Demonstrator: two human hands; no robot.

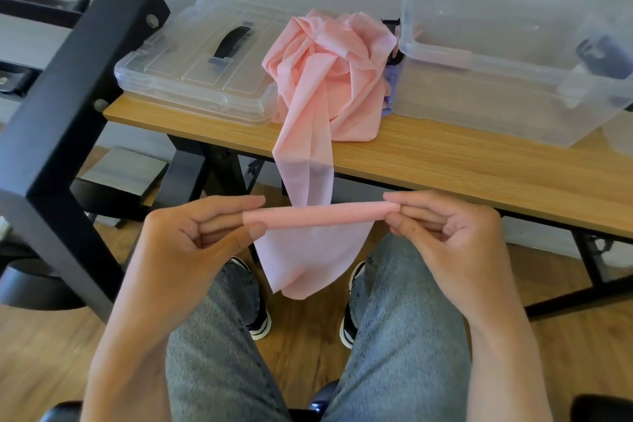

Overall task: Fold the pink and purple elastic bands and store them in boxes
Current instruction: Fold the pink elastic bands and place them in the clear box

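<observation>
**Both hands pinch a rolled edge of the pink band in front of the table**

The left hand [191,233] and the right hand [445,226] are held apart at the same height over the person's lap, each pinching one end of a narrow rolled section of the pink elastic band [322,79]. On each side the thumb and forefinger close over the end of the roll, with the other fingers curled behind it. The roll runs level between the two hands. Below it a loose flap of the same band hangs down between the knees.

From the roll, a strip of the band rises up over the front edge of the wooden table [445,161] and joins a crumpled heap of pink material lying on the tabletop. A small bit of the purple elastic band [388,99] shows at the right side of that heap, touching the clear plastic box [496,103], which stands open on the right of the table. On the left of the heap lies a clear lid [191,68] with a black handle, flat on the table.

A black metal frame [72,106] stands at the left. The person wears blue jeans [404,336] and dark shoes with white soles [257,322], above a wooden floor [308,325].
</observation>
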